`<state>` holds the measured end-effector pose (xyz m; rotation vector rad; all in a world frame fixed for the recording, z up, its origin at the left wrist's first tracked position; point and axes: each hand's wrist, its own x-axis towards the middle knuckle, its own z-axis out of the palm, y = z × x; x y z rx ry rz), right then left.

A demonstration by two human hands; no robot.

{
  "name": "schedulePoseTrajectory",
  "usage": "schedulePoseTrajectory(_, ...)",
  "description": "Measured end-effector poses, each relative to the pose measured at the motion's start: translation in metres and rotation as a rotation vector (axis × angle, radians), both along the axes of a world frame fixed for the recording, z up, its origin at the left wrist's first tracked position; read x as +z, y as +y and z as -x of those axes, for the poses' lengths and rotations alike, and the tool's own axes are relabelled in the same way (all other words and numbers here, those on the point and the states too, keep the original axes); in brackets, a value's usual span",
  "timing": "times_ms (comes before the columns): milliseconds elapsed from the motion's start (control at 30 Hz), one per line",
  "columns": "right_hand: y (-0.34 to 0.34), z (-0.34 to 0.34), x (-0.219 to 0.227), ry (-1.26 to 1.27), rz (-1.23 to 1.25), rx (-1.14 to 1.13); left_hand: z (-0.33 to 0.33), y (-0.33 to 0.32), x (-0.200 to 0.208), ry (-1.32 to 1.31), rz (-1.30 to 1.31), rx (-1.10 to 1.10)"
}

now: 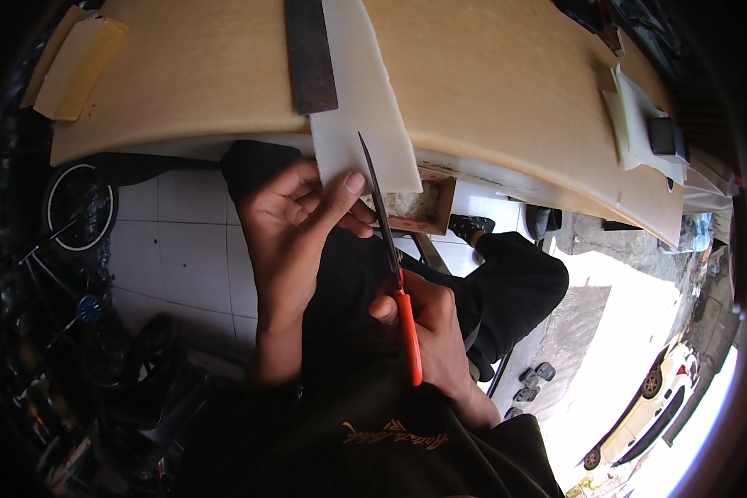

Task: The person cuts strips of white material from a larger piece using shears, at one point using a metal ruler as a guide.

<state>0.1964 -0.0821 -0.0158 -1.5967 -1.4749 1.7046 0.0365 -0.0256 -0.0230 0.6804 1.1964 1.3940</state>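
A long off-white sheet lies on the table, its near end jutting past the edge. My left hand is closed at that end, its thumb over the sheet's near edge and its fingers curled below. In my right hand is a pair of scissors with orange-red handles and long dark blades. The blades point up and away, crossing in front of the sheet just right of my left thumb. They look almost edge-on, so I cannot tell how far apart they are. A dark flat metal bar rests along the sheet's left side.
The tan tabletop curves across the far side. At its left lies a yellowish block; at its right are pale sheets and a dark box. Under the table stands an open box of pale scraps. A wheel stands at left.
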Motion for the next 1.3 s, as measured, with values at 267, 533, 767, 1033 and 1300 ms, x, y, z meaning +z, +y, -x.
schedulePoseTrajectory(267, 0.001, 0.002, 0.009, -0.022, 0.009, -0.005, 0.003, 0.0, 0.003, -0.002, 0.022, -0.035)
schedulePoseTrajectory(533, 0.001, -0.004, 0.007, 0.082, 0.003, 0.059, 0.005, -0.005, 0.007, -0.006, 0.06, -0.077)
schedulePoseTrajectory(767, 0.006, -0.004, 0.013, -0.049, -0.008, 0.033, 0.003, -0.009, 0.003, 0.009, 0.045, -0.136)
schedulePoseTrajectory(1033, 0.002, -0.005, 0.011, -0.022, 0.025, 0.008, -0.001, 0.005, 0.002, 0.064, 0.001, 0.003)
schedulePoseTrajectory(1300, 0.002, -0.004, 0.009, 0.031, -0.037, 0.037, -0.001, -0.009, 0.001, 0.002, -0.02, -0.058)
